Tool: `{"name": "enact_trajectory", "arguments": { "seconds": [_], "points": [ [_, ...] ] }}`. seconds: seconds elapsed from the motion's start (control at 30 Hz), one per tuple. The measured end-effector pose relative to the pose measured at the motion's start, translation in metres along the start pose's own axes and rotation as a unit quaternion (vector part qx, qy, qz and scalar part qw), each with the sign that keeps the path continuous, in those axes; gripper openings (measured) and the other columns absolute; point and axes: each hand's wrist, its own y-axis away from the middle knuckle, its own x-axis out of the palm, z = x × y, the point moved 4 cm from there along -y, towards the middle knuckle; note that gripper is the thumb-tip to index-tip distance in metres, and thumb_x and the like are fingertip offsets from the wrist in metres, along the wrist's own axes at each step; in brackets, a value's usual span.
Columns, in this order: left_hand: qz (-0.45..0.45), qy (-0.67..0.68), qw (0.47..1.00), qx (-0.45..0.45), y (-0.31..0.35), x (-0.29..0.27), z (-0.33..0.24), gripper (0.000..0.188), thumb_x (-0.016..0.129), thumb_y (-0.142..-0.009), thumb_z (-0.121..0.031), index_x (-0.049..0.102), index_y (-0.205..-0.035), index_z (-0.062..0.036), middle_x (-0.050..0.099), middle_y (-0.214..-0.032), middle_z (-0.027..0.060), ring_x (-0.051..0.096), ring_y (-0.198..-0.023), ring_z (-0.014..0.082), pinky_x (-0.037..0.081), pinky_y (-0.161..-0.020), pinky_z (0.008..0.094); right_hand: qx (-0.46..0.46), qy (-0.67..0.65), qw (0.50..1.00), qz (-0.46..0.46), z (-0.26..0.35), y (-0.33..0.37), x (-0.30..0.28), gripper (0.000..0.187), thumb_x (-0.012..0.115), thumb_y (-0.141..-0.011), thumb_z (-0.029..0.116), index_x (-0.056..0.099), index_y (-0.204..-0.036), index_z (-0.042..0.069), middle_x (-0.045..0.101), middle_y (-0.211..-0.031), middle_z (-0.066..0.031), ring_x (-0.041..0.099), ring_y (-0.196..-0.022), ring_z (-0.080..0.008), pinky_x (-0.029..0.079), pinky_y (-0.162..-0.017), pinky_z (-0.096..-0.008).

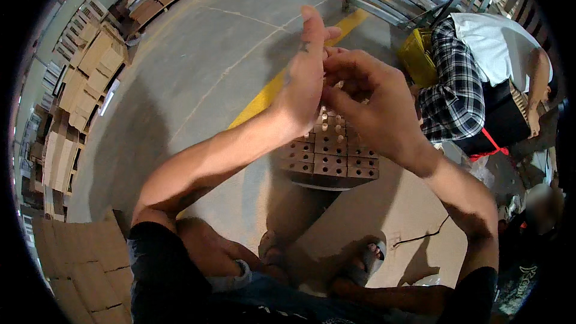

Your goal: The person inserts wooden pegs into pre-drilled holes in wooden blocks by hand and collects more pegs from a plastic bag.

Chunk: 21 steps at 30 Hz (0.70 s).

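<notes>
My left hand [305, 75] is raised in front of me, one digit pointing up and other fingertips curling to the right. Its palm side is turned away, so whatever lies in it is hidden. Close against it, my right hand [381, 99] has its fingers bent into a pinch; a small pale bit shows among them, too little to name. Below both hands sits a set of brown blocks [331, 162] with rows of round holes. Several short pale pegs [324, 126] stand upright on the blocks, partly covered by my right hand.
At right, a person in a checked garment [451, 75] sits near a yellow container [418, 59]. Metal frames [384, 5] lie at the back right. Stacked cardboard [96, 63] lines the left, and flat cardboard [78, 264] lies near left. My feet [362, 267] are below the blocks.
</notes>
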Motion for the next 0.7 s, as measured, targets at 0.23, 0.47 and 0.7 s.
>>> {"name": "enact_trajectory", "arguments": {
  "seconds": [0.23,0.47,0.7],
  "points": [
    [-0.077,-0.336,0.923,0.172,-0.049,-0.067,-0.001,0.066,0.031,-0.100,-0.058,0.057,-0.115,0.0008,0.059,-0.095,0.0079,0.053,-0.091,0.0164,0.047,-0.080,0.0321,0.070,0.077,0.991,0.089,-0.025,0.034,0.001,0.018,0.068,-0.084,0.009,0.066,-0.101,0.002,0.069,-0.089,-0.0126,0.066,-0.072,-0.0211,0.052,-0.068,-0.0298],
    [-0.060,-0.395,0.908,0.125,-0.062,-0.093,0.030,0.054,0.039,-0.102,-0.046,0.057,-0.117,0.0025,0.061,-0.099,0.0077,0.055,-0.091,0.0173,0.045,-0.080,0.0285,-0.151,0.281,0.947,0.035,-0.024,0.038,0.020,0.009,0.066,-0.081,0.011,0.062,-0.085,0.005,0.063,-0.083,-0.0103,0.063,-0.078,-0.0332,0.052,-0.068,-0.0417],
    [-0.036,-0.404,0.898,0.169,-0.071,-0.096,0.040,0.063,0.038,-0.100,-0.055,0.056,-0.126,-0.0004,0.066,-0.108,0.0129,0.058,-0.096,0.0188,0.047,-0.084,0.0340,-0.315,0.381,0.868,0.056,-0.028,0.058,0.017,0.035,0.062,-0.072,0.016,0.058,-0.105,0.003,0.058,-0.098,-0.0126,0.059,-0.093,-0.0297,0.049,-0.077,-0.0404]
  ]
}}
